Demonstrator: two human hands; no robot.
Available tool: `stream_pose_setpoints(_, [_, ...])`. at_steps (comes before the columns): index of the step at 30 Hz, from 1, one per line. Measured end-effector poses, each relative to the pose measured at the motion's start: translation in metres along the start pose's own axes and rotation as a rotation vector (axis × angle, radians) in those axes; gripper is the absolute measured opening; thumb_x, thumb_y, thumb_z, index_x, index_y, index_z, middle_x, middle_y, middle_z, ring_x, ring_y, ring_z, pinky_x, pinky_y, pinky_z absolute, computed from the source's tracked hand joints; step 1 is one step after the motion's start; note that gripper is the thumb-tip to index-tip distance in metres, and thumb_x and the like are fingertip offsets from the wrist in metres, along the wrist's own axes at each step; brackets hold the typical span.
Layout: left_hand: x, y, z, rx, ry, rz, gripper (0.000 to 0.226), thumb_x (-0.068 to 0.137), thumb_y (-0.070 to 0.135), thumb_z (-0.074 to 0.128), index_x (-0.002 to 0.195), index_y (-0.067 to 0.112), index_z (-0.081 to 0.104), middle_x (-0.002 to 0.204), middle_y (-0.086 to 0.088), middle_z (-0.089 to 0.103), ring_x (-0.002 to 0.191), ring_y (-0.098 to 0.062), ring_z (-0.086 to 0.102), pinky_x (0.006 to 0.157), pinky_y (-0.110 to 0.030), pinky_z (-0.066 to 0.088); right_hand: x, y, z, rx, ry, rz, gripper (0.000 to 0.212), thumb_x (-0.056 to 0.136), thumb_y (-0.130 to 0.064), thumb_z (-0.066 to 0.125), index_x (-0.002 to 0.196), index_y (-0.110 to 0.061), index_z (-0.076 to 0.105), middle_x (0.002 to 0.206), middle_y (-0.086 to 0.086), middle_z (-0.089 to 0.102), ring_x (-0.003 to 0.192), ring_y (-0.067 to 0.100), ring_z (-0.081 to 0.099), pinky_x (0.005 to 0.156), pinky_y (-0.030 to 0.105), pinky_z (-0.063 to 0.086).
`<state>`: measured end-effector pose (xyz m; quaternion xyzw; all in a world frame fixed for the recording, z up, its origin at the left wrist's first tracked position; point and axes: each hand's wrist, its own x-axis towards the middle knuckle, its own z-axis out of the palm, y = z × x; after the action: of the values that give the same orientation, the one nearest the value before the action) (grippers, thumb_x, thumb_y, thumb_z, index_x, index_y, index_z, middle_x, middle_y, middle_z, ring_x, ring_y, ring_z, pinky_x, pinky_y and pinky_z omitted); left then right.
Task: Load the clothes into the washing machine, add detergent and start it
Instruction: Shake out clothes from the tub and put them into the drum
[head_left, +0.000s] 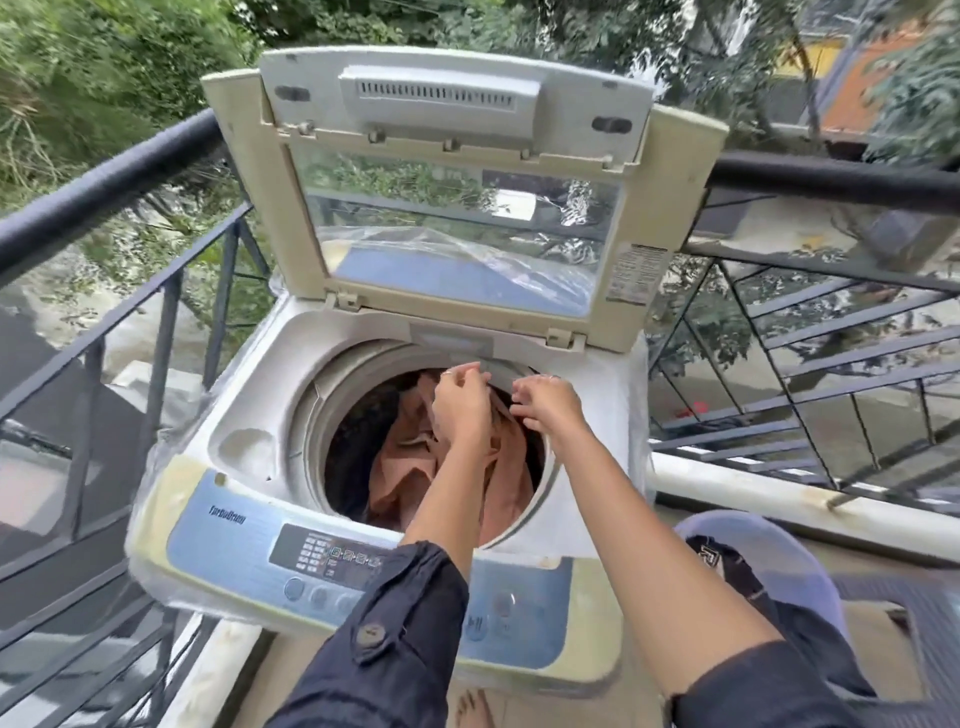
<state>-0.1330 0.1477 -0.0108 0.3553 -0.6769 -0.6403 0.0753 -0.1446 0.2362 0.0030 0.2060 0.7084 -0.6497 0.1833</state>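
Clothes (410, 467) in washer drum (322, 415)

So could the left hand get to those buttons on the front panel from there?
Probably yes. The left hand is over the drum holding the brown cloth, and the control panel lies uncovered right below that forearm, nothing blocking it.

My washing machine (249, 415) at frame centre is yellowed matt plastic under glossy clear film. Its lid (457, 244) pane is shiny and transparent. The brown garment (410, 467) in my hands is soft, creased cloth.
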Motion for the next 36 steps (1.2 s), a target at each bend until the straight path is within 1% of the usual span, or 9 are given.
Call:
stream_pose_setpoints(4, [-0.019, 0.001, 0.042, -0.061, -0.050, 0.007, 0.020, 0.078, 0.030, 0.043, 0.072, 0.026, 0.062, 0.086, 0.001, 0.075, 0.092, -0.024, 0.070, 0.092, -0.039, 0.051, 0.008, -0.001, -0.045, 0.019, 0.048, -0.055, 0.017, 0.086, -0.013, 0.051, 0.073, -0.021, 0.060, 0.070, -0.001, 0.061, 0.060, 0.014, 0.059, 0.060, 0.024, 0.043])
stream_pose_setpoints(8, [-0.055, 0.008, 0.094, -0.093, -0.080, 0.015, 0.026, 0.086, 0.021, 0.044, 0.066, 0.025, 0.059, 0.074, 0.001, 0.070, 0.079, -0.025, 0.071, 0.085, -0.035, 0.054, 0.015, 0.002, -0.101, 0.075, 0.092, -0.091, 0.025, 0.091, -0.011, 0.045, 0.071, -0.021, 0.054, 0.068, -0.001, 0.057, 0.059, 0.011, 0.056, 0.054, 0.021, 0.036])
stream_pose_setpoints(14, [-0.112, -0.008, 0.178, -0.043, -0.192, 0.042, 0.023, 0.090, 0.019, 0.044, 0.084, 0.020, 0.066, 0.083, -0.003, 0.073, 0.077, -0.023, 0.069, 0.077, -0.033, 0.053, 0.017, 0.020, -0.212, 0.150, 0.178, -0.129, 0.027, 0.093, -0.010, 0.045, 0.070, -0.019, 0.055, 0.068, 0.001, 0.058, 0.059, 0.011, 0.055, 0.050, 0.017, 0.043])
stream_pose_setpoints(17, [-0.145, -0.021, 0.223, -0.075, -0.263, 0.030, 0.022, 0.092, 0.010, 0.042, 0.092, 0.011, 0.065, 0.075, -0.001, 0.066, 0.063, -0.014, 0.061, 0.061, -0.025, 0.051, 0.019, 0.035, -0.268, 0.129, 0.234, -0.132, 0.025, 0.091, -0.013, 0.048, 0.068, -0.021, 0.055, 0.067, 0.000, 0.060, 0.061, 0.014, 0.057, 0.056, 0.023, 0.041])
stream_pose_setpoints(21, [-0.188, -0.051, 0.289, -0.038, -0.331, -0.003, 0.019, 0.090, 0.010, 0.046, 0.083, 0.014, 0.063, 0.086, -0.012, 0.071, 0.076, -0.026, 0.067, 0.080, -0.037, 0.054, 0.026, 0.064, -0.341, 0.061, 0.313, -0.070, 0.020, 0.084, -0.019, 0.054, 0.064, -0.022, 0.057, 0.062, -0.004, 0.063, 0.075, 0.029, 0.065, 0.074, 0.040, 0.049])
stream_pose_setpoints(24, [-0.209, -0.073, 0.327, 0.034, -0.372, -0.010, 0.019, 0.090, 0.014, 0.048, 0.089, 0.012, 0.066, 0.087, -0.008, 0.071, 0.084, -0.024, 0.067, 0.086, -0.036, 0.052, 0.033, 0.085, -0.383, 0.048, 0.351, -0.023, 0.020, 0.083, -0.021, 0.055, 0.063, -0.022, 0.058, 0.062, -0.005, 0.063, 0.090, 0.034, 0.067, 0.090, 0.046, 0.050])
stream_pose_setpoints(29, [-0.224, -0.117, 0.370, 0.170, -0.428, 0.011, 0.020, 0.084, 0.022, 0.049, 0.091, 0.017, 0.067, 0.095, -0.008, 0.074, 0.098, -0.025, 0.066, 0.095, -0.042, 0.050, 0.040, 0.123, -0.439, 0.049, 0.471, 0.067, 0.025, 0.083, -0.020, 0.055, 0.058, -0.021, 0.055, 0.064, -0.002, 0.063, 0.088, 0.031, 0.067, 0.088, 0.042, 0.050])
stream_pose_setpoints(33, [-0.219, -0.163, 0.394, 0.298, -0.462, -0.031, 0.021, 0.083, 0.024, 0.050, 0.093, 0.017, 0.067, 0.103, -0.010, 0.072, 0.104, -0.027, 0.064, 0.096, -0.039, 0.048, 0.059, 0.169, -0.467, 0.074, 0.529, 0.143, 0.024, 0.085, -0.017, 0.054, 0.060, -0.018, 0.055, 0.083, 0.014, 0.068, 0.087, 0.032, 0.064, 0.086, 0.041, 0.050])
stream_pose_setpoints(36, [-0.205, -0.207, 0.417, 0.412, -0.460, -0.036, 0.025, 0.091, 0.021, 0.049, 0.104, 0.011, 0.067, 0.108, -0.011, 0.070, 0.107, -0.026, 0.061, 0.093, -0.033, 0.044, 0.092, 0.219, -0.480, 0.097, 0.540, 0.180, 0.019, 0.085, -0.015, 0.053, 0.067, -0.015, 0.059, 0.069, 0.004, 0.060, 0.077, 0.025, 0.058, 0.080, 0.041, 0.050])
